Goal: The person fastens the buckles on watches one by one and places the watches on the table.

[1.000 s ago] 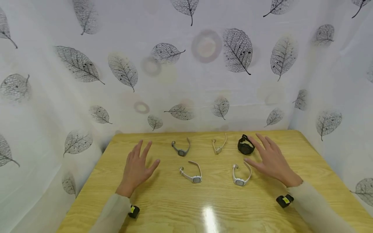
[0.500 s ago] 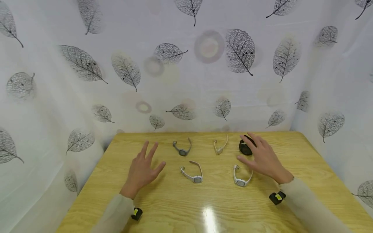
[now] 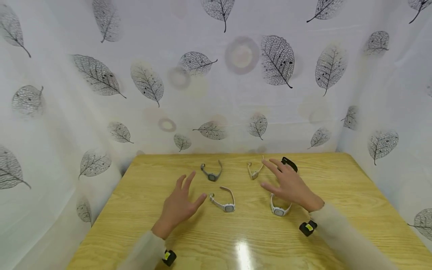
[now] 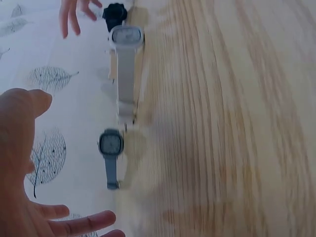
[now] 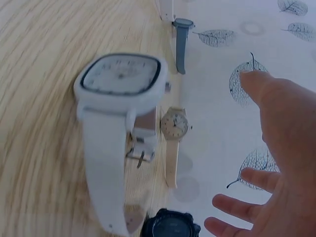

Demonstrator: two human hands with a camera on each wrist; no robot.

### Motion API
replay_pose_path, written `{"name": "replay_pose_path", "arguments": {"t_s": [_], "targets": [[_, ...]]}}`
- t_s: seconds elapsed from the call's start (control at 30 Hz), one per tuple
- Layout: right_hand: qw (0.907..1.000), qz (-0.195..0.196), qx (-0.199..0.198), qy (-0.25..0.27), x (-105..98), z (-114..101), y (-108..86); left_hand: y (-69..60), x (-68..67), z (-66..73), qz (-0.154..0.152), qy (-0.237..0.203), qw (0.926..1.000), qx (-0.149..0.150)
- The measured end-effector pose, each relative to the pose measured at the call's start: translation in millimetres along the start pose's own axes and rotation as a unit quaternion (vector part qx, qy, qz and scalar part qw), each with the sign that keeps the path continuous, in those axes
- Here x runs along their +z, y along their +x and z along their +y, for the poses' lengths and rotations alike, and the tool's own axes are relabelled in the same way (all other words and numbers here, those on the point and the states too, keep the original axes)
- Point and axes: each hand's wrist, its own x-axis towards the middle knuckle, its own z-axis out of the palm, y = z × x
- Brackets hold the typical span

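My left hand hovers left of a white watch, fingers spread and holding nothing. Beyond that lies a grey watch. My right hand, also spread and holding nothing, is over the right side, partly covering a black watch behind it and the strap of a second white watch. A beige watch lies just left of its fingertips. In the right wrist view the white watch stands large with its dial up, the beige watch beyond.
All the watches rest with open straps on a wooden table. A white leaf-print cloth hangs behind the table and along both sides. Small black cameras sit at both wrists.
Both hands have come inward: the left moved right and slightly nearer, the right moved left, off the black watch's side and towards the beige one. The watches lie where they were.
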Motion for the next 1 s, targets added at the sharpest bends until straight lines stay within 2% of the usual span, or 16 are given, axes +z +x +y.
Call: {"name": "replay_pose_path", "arguments": {"t_s": [0.17,0.33,0.43,0.57,0.7,0.93,1.0], "targets": [[0.9991,-0.024,0.0,0.035,4.5,-11.5,4.9,-5.1,7.3,18.0,0.0,-0.058,0.9981,-0.02],[0.9951,-0.059,0.011,0.078,8.1,-24.0,9.3,-7.2,19.1,30.3,-0.014,-0.153,0.9869,-0.05],[0.9914,-0.075,0.007,0.107,10.8,-31.8,13.2,-6.7,25.1,35.6,-0.016,-0.182,0.9812,-0.061],[0.9863,-0.091,0.002,0.137,15.8,-41.4,19.8,-5.6,32.2,43.3,-0.021,-0.199,0.9768,-0.076],[0.983,-0.104,0.006,0.151,24.2,-49.7,25.6,-4.9,40.4,49.8,-0.025,-0.202,0.9754,-0.084],[0.9754,-0.105,-0.002,0.194,41.4,-61.2,30.5,-2.6,51.3,56.3,-0.005,-0.219,0.9708,-0.098],[0.9724,-0.104,0.002,0.209,47.1,-63.7,31.1,-2.2,54.2,57.0,-0.007,-0.236,0.9655,-0.11]]}}
